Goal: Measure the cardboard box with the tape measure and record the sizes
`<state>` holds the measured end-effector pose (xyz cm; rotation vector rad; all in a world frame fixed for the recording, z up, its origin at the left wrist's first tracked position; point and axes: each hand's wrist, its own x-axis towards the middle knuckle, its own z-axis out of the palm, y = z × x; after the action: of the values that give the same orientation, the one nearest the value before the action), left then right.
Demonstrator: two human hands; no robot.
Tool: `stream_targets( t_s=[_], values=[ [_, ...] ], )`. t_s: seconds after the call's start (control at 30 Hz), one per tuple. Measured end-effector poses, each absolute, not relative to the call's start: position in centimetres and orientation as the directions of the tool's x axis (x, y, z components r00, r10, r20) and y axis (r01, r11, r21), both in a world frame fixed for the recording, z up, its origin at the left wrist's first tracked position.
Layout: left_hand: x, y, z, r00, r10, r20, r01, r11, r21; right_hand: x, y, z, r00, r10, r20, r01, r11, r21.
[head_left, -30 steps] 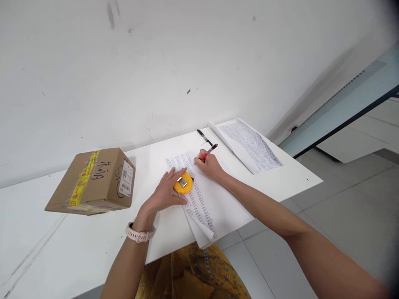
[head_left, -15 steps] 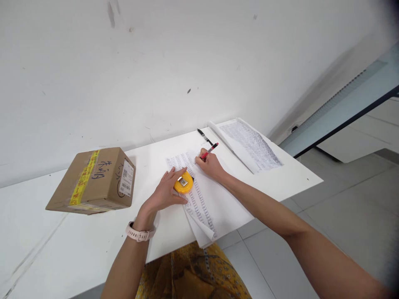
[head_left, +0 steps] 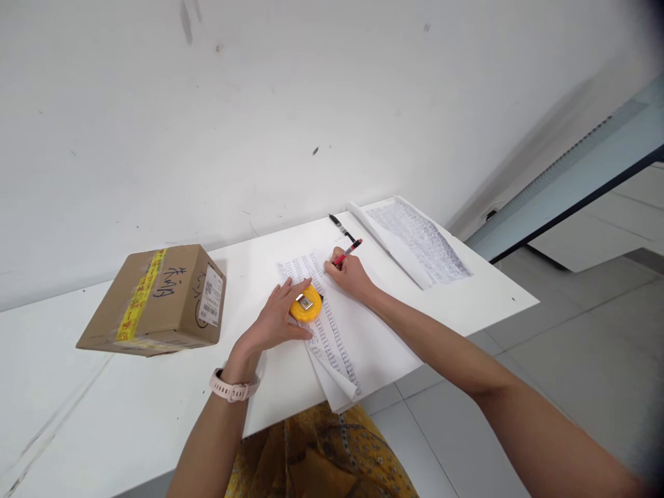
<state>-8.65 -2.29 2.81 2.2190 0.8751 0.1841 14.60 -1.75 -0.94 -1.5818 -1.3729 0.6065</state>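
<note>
My left hand (head_left: 274, 317) lies on a sheet of paper (head_left: 381, 346) covered partly with columns of handwriting. Its fingers are spread, with the thumb and index finger on either side of a yellow tape measure (head_left: 306, 304). The index finger touches the tape measure's upper edge; the thumb lies apart below it. A red and black pen (head_left: 346, 253) is pinched in my right hand (head_left: 348, 274), slanting up to the right. That hand rests on the sheet near the top of the columns and hides the pen's tip.
A taped cardboard box (head_left: 140, 297) stands on the white table (head_left: 249, 263) at the left. Behind the sheet lies a black pen (head_left: 341, 227). Right of it is another stack of written paper (head_left: 420, 238). A wall (head_left: 259, 124) borders the table's back.
The top end of the red and black pen has tipped very slightly to the left. Both hands and the tape measure have stayed in place.
</note>
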Motion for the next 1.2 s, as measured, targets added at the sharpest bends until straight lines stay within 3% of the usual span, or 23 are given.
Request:
stream_targets(
  t_s=[0.17,0.3,0.4,0.53,0.63,0.7,0.8,0.87,0.93,1.0,1.1,1.2],
  values=[
    [-8.6,-2.4,3.2,0.747,0.648,-0.146,0.546,-0.474,0.690,15.7,-1.9,-0.8,0.280,0.900,0.333,0.545,0.137,-0.827],
    [-8.7,-2.5,2.8,0.746,0.658,-0.103,0.531,-0.495,0.688,17.4,-1.8,-1.4,0.027,0.841,0.540,0.737,0.348,-0.579],
    [-8.1,-3.0,1.9,0.703,0.711,-0.004,0.538,-0.528,0.657,18.0,-1.5,-2.3,-0.070,0.858,0.509,0.855,0.314,-0.412],
    [-6.4,-4.1,0.8,0.569,0.794,0.213,0.591,-0.575,0.566,17.6,-1.2,-3.2,-0.066,0.861,0.505,0.899,0.271,-0.344],
    [-5.8,-5.2,1.2,0.459,0.823,0.336,0.606,-0.566,0.558,17.4,-1.3,-3.7,-0.044,0.849,0.527,0.887,0.276,-0.370],
    [-6.7,-6.6,2.3,0.334,0.853,0.401,0.576,-0.522,0.629,17.5,-1.4,-4.0,-0.030,0.844,0.535,0.873,0.283,-0.397],
    [-10.8,-9.5,4.6,0.050,0.864,0.500,0.339,-0.486,0.806,17.5,-1.4,-3.7,0.015,0.869,0.494,0.855,0.245,-0.456],
    [-14.9,-11.2,6.4,-0.176,0.831,0.527,0.158,-0.505,0.849,16.7,-1.7,-2.6,0.038,0.895,0.445,0.835,0.216,-0.507],
    [-19.5,-12.1,8.2,-0.425,0.758,0.494,0.020,-0.538,0.843,14.6,-2.4,-0.5,0.021,0.919,0.393,0.772,0.234,-0.590],
    [-23.5,-12.0,9.7,-0.564,0.706,0.428,-0.095,-0.571,0.816,11.2,-3.4,2.2,-0.056,0.946,0.319,0.636,0.280,-0.719],
    [-27.5,-10.9,10.6,-0.599,0.753,0.273,-0.299,-0.526,0.796,4.3,-5.0,6.3,-0.249,0.959,0.138,0.392,0.230,-0.891],
    [-28.9,-9.9,10.0,-0.518,0.843,0.146,-0.412,-0.396,0.821,-2.1,-5.6,8.9,-0.362,0.931,0.040,0.233,0.131,-0.964]
  ],
)
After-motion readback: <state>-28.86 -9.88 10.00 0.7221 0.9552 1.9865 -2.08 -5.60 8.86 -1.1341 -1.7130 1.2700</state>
